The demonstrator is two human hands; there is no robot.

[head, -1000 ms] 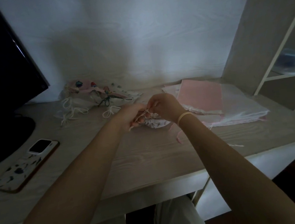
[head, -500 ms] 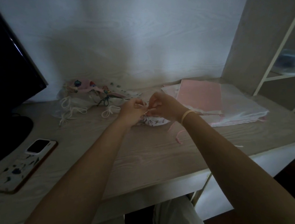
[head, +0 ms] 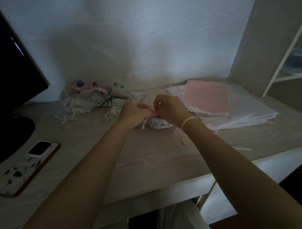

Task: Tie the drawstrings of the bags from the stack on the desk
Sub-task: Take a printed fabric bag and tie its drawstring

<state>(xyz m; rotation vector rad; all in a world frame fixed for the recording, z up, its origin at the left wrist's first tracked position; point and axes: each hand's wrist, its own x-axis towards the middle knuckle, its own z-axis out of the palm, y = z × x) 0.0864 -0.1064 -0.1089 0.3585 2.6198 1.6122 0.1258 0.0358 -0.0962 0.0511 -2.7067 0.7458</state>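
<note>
Desk [head: 150, 161] | bag [head: 156, 124] lies crosswise | both grips, left hand [head: 134, 113], right hand [head: 171, 109], pinch drawstring [head: 151, 112]

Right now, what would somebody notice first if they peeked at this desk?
The left hand and right hand meet mid-desk, pinching a drawstring over a small printed bag. A pink stack lies to the right, tied bags to the left, and a phone nearer the front.
</note>
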